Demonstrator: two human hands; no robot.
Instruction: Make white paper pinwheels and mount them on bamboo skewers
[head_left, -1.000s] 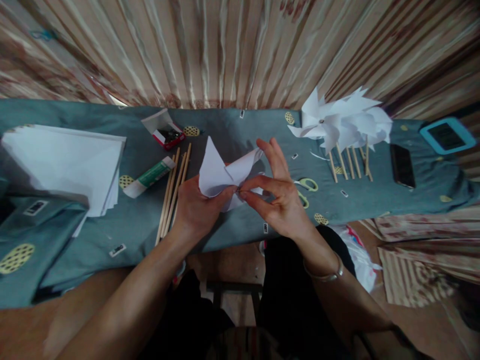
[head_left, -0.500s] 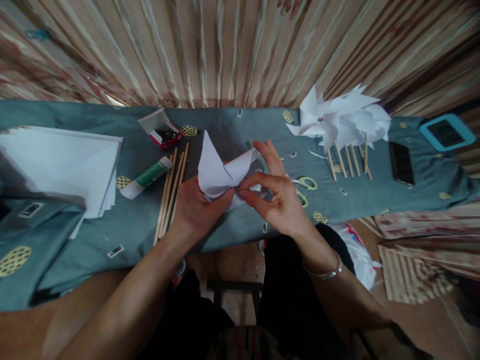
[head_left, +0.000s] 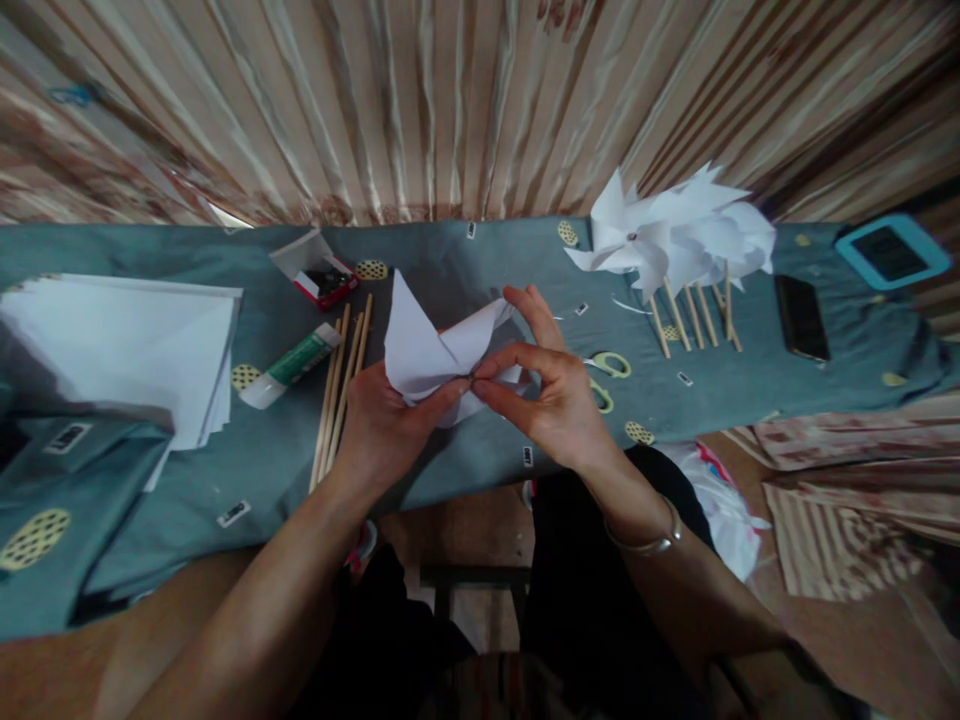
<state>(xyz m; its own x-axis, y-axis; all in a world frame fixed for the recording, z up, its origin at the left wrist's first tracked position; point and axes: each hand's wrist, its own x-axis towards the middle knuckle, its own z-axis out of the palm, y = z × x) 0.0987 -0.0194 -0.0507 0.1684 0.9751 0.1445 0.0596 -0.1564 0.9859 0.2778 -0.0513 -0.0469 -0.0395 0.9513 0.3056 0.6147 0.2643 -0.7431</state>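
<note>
A white paper pinwheel [head_left: 420, 345], partly folded with one pointed blade standing up, is between my hands above the table. My left hand [head_left: 390, 415] grips its lower left side, thumb pressed near the centre. My right hand [head_left: 551, 395] closes thumb and index finger on a small dark pin [head_left: 472, 379] at the pinwheel's centre; its exact kind is too small to make out. The other right fingers spread behind the paper. Past my right hand lie scissors [head_left: 611, 366] with pale green handles, partly covered.
Wooden sticks [head_left: 336, 400] and a glue stick [head_left: 292, 365] lie left of my hands, with an open small box [head_left: 324, 285] behind. White paper sheets [head_left: 127, 345] are stacked far left. Finished pinwheels [head_left: 682, 230], a phone [head_left: 802, 318] and a blue-framed device [head_left: 892, 252] lie right.
Both hands keep nearly the same hold on the pinwheel and the pin. The view has shifted slightly; little else differs.
</note>
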